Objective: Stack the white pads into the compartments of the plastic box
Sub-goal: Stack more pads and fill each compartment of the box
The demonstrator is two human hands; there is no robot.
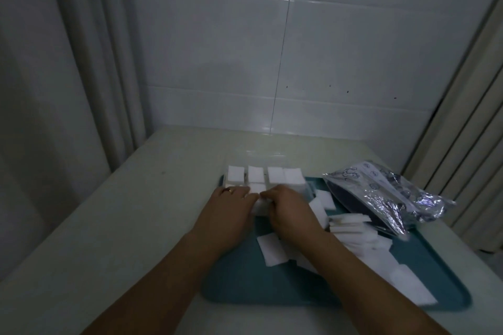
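White pads (pixel 276 174) are filling four far compartments of the clear plastic box (pixel 309 188), which is sitting at the far end of the teal tray (pixel 239 280) on the tabletop (pixel 109 226). Two hands, left hand (pixel 231 205) and right hand (pixel 290 208), are meeting just before the box, fingers curling around one small stack (pixel 260 205). More loose pads (pixel 353 228) are lying right of the hands, beside one silver bag (pixel 381 193).

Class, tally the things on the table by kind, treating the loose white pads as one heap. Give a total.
Teal tray: 1
Clear plastic box: 1
Foil bag: 1
Heap of loose white pads: 1
Total: 4
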